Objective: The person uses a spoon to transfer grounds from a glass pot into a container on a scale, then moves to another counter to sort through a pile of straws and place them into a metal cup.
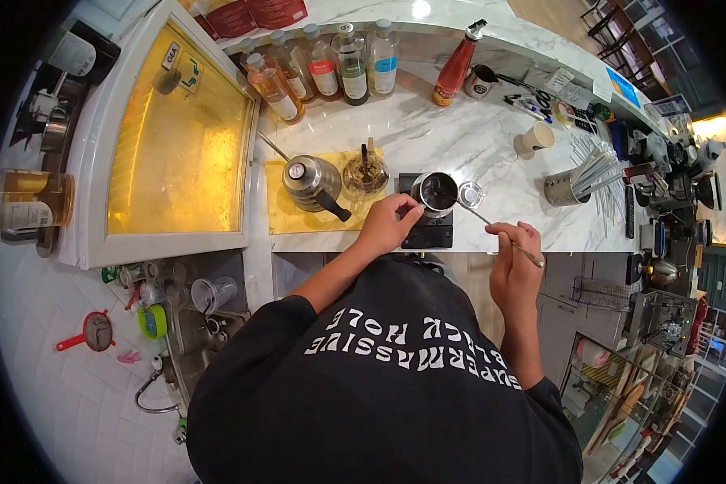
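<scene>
A round cup with a silvery rim (pixel 437 211) and dark contents stands on a black kitchen scale (pixel 426 236). My left hand (pixel 389 224) grips the near left side of this cup, its fingers closed at the rim. Between the fingers of my right hand (pixel 516 256) is a long thin spoon (pixel 480 215), slanting down to the left with its far end inside the cup. A small clear glass dish or lid (pixel 470 194) lies just right of the cup. Left of it, a glass teapot (pixel 365 173) and a steel gooseneck kettle (pixel 311 181) stand on a yellow cloth (pixel 281 216).
Several syrup bottles (pixel 352 68) line the back ledge, with a red bottle (pixel 457 68) and small pitcher (pixel 481 81) further right. A paper cup (pixel 537 138) and a metal straw holder (pixel 565 188) stand on the right. A yellow-lit glass door (pixel 181 145) borders the left.
</scene>
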